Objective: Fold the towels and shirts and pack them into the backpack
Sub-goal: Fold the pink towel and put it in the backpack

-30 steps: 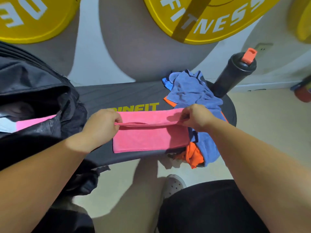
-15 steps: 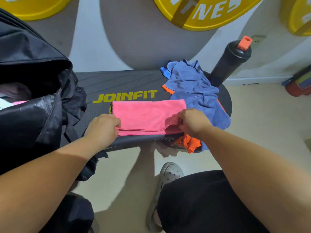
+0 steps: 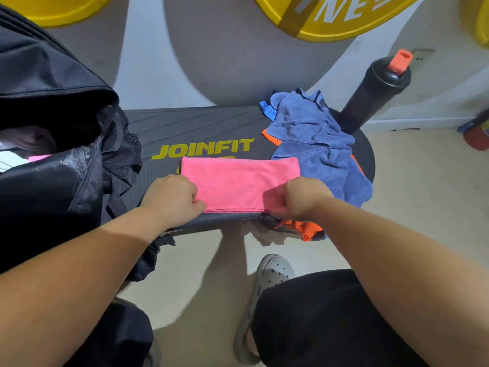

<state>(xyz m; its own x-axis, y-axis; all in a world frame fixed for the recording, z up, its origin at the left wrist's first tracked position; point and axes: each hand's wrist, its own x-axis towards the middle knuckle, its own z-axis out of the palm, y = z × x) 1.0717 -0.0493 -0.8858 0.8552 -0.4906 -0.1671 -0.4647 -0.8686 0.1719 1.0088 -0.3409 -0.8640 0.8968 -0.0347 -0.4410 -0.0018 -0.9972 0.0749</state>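
Observation:
A pink towel, folded into a flat rectangle, lies on the dark bench near its front edge. My left hand pinches the towel's near left corner. At the near right corner, my right hand pinches the towel with curled fingers. A crumpled blue cloth with an orange one under it lies at the bench's right end. The open black backpack stands on the left, with pink and white cloth showing inside.
A black bottle with an orange cap stands behind the blue cloth. Yellow weight plates lean on the wall behind the bench. My knee and a grey clog are on the floor in front of the bench.
Both hands drew the towel's far edge back toward me over the near edge, leaving the towel folded in half and narrower. The view also tilted down.

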